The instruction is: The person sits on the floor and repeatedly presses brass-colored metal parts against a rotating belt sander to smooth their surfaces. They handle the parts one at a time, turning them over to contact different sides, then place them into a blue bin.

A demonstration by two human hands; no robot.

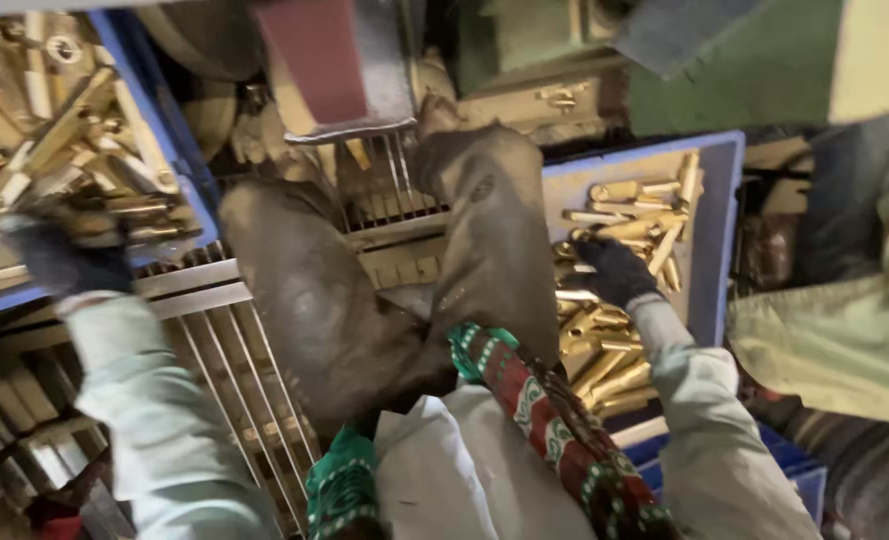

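Two hands: both are being worn in dark gloves and are being reached out to either side, each over a blue tray of brass parts
Left hand (pixel 59 262): is being rested on the near edge of the left blue tray (pixel 169 150), at the left of the scene; the fingers are being curled together, but it cannot be told whether anything is being clamped in them, since the picture is being blurred by motion
Right hand (pixel 612 270): is being pressed down into the brass pieces (pixel 629 215) in the right blue tray (pixel 719 230); the fingers are being bent among the pieces, and whether one is being gripped cannot be told
Brass pieces: short golden rods and fittings are being kept in a loose heap in the right tray, far of and near to the right hand
Left brass parts (pixel 54 130): longer golden bars and fittings are being piled in the left tray, just far of the left hand
Sleeves: pale sleeves (pixel 139 420) are being worn on both arms
Cloth (pixel 484 240): a dark, grimy cloth is being draped over the middle, between the two trays
Metal grate (pixel 234 370): ribbed slats are being shown under the cloth, near and left of centre
Scarf (pixel 554 420): a red and green patterned band is being hung at the near middle
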